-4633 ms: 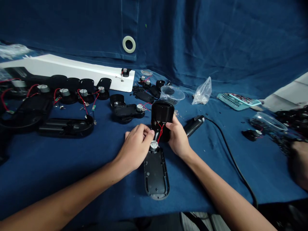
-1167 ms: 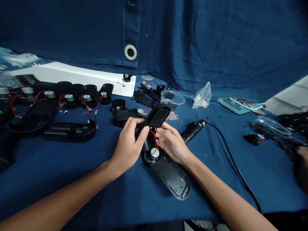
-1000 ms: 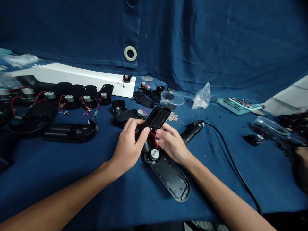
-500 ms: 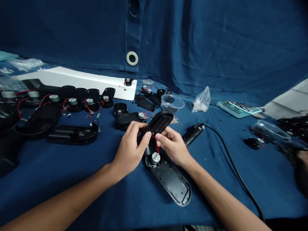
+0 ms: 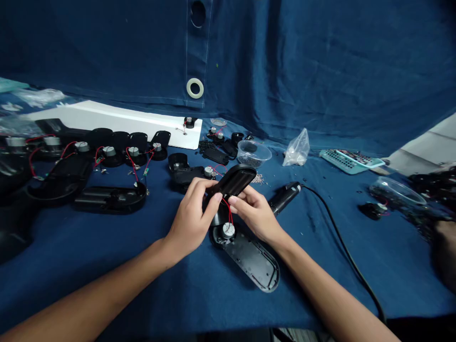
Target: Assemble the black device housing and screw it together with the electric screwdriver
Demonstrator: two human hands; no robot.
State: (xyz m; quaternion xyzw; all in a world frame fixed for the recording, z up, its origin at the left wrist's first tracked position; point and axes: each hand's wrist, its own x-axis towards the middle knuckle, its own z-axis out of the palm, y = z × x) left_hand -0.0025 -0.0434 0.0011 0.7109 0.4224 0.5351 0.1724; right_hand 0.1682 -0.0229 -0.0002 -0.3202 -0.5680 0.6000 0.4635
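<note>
My left hand (image 5: 195,213) is closed around a black plastic housing (image 5: 239,180), which is tilted up above the cloth. At the housing's inner side, my right hand (image 5: 255,209) has thumb and fingers pinched together by the red wires (image 5: 228,209); what lies between the fingertips is too small to make out. Those wires run down to a small round motor (image 5: 228,230) with a whitish top. The motor sits at the near-left end of a long black cover (image 5: 254,261) lying inner side up on the blue cloth.
Rows of black housings with wired motors (image 5: 109,151) stand at left. A corded electric screwdriver (image 5: 285,197) lies right of my hands. Behind are a clear tub (image 5: 253,153), a plastic bag (image 5: 297,148) and a teal basket (image 5: 351,161). Another person's hand (image 5: 445,232) shows at far right.
Both hands keep nearly the same grip on the housing and by the wires. The long cover and motor appear slightly higher and further left in view.
</note>
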